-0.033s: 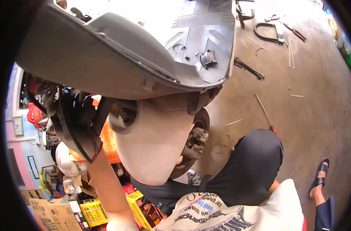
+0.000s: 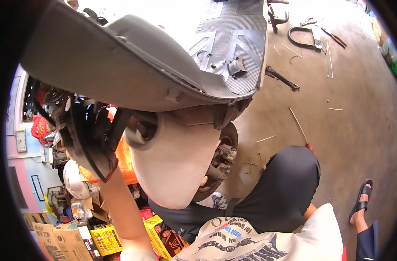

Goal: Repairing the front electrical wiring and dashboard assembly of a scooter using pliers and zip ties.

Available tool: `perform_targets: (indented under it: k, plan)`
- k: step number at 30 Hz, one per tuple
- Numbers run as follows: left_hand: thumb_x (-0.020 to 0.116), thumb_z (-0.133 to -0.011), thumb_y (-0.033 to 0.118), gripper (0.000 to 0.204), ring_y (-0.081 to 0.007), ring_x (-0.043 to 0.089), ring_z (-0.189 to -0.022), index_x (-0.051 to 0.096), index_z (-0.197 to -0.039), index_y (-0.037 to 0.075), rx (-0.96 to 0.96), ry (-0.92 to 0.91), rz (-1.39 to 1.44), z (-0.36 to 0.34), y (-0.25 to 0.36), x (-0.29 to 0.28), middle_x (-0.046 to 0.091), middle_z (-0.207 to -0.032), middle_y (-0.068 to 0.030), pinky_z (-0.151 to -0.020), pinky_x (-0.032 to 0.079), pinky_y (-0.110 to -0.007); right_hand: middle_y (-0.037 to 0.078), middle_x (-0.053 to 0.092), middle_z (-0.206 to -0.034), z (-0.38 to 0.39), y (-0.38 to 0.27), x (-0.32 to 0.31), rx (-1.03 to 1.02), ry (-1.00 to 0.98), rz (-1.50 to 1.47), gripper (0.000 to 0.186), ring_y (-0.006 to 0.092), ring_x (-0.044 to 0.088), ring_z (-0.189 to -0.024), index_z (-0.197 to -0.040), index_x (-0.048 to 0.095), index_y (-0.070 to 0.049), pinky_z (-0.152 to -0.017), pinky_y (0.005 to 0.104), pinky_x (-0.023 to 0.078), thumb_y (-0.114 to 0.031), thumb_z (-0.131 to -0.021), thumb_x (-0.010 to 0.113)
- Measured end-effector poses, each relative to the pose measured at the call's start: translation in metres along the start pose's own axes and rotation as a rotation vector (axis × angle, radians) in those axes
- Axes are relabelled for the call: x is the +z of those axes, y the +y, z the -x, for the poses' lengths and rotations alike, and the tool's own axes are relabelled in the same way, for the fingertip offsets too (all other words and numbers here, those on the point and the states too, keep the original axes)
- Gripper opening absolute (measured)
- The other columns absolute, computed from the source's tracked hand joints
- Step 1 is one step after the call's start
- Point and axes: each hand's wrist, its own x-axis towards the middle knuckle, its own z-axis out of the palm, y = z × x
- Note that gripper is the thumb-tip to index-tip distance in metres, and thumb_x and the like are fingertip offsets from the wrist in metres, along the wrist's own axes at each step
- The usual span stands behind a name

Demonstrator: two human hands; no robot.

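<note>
A scooter fills the upper left, with its grey leg shield (image 2: pixel 120 74) above a pale front fender (image 2: pixel 174 161). My left forearm (image 2: pixel 124 204) rises from the lower edge to the opened front of the scooter. There my left hand (image 2: pixel 108 159) is mostly covered by a curved black panel (image 2: pixel 83 141) with a thin red wire at its lower end; its fingers are hidden. My right forearm (image 2: pixel 310 211) shows only as a strip of skin behind my bent knee (image 2: pixel 292 174), which hides the hand. A small skin-toned patch beside the front wheel (image 2: pixel 229 139) is too unclear to name.
A curved grey part (image 2: pixel 236 66) lies on the footboard (image 2: pixel 244 43). A red-handled screwdriver (image 2: pixel 300 128), pliers (image 2: pixel 335 38), a black U-shaped piece (image 2: pixel 300 37) and thin white sticks (image 2: pixel 329 61) lie on the floor. Cardboard boxes (image 2: pixel 61 239) stand lower left; another person's sandalled foot (image 2: pixel 361 202), right.
The scooter's front and black panel sit very slightly farther right in the picture. My left arm keeps nearly the same place, and my right arm shows no clear movement.
</note>
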Motion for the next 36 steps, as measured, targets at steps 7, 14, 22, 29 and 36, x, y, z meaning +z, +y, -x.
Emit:
perform_targets:
  k: [7,14,22,29,36]
  plan:
    - [0.052,-0.100,0.022,0.049,-0.0298,0.069,-0.092,0.038,-0.143,0.001,-0.540,0.317,0.694,-0.014,0.029,0.003,0.057,-0.127,-0.0202,-0.068,0.064,-0.036,0.020,0.065,-0.120,0.012,0.007,-0.001,-0.046,0.061,-0.135,0.027,0.0325,0.062,-0.112,-0.118,0.061,-0.004,-0.099,0.0384,0.047,-0.017,-0.099,0.047]
    - [0.068,-0.086,0.014,0.040,-0.0303,0.065,-0.087,0.059,-0.122,0.000,-0.294,0.243,0.099,-0.014,0.015,-0.008,0.063,-0.108,-0.0166,-0.073,0.054,-0.037,0.020,0.065,-0.120,0.045,0.005,-0.108,-0.122,0.206,-1.236,0.026,0.0321,0.062,-0.111,-0.118,0.061,-0.003,-0.099,0.0381,0.047,-0.016,-0.099,0.048]
    - [0.058,-0.095,0.011,0.022,-0.0129,0.065,-0.082,0.059,-0.112,-0.003,-0.583,0.316,0.883,-0.016,0.029,-0.026,0.068,-0.095,-0.0102,-0.069,0.053,-0.027,0.008,0.067,-0.098,0.204,-0.119,-0.277,-0.650,-0.376,-2.113,0.044,0.0143,0.064,-0.069,-0.135,0.051,-0.010,-0.051,0.0220,0.046,-0.023,-0.094,0.063]
    - [0.054,-0.088,0.004,0.019,-0.0211,0.069,-0.080,0.062,-0.103,-0.002,-0.580,0.239,0.956,-0.012,0.014,-0.034,0.070,-0.093,-0.0144,-0.071,0.053,-0.031,0.007,0.065,-0.090,0.334,-0.285,-0.257,-0.958,-0.255,-1.669,0.048,0.0108,0.055,-0.060,-0.133,0.052,-0.005,-0.051,0.0221,0.041,-0.016,-0.089,0.067]
    - [0.062,-0.088,0.007,0.016,-0.0235,0.068,-0.085,0.065,-0.103,0.001,-0.329,0.266,0.590,-0.001,-0.013,-0.036,0.069,-0.092,-0.0141,-0.075,0.053,-0.033,0.007,0.061,-0.080,0.391,-0.400,-0.271,-0.813,-0.043,-0.756,0.032,0.0100,0.052,-0.062,-0.114,0.060,-0.002,-0.056,0.0241,0.042,-0.010,-0.084,0.059]
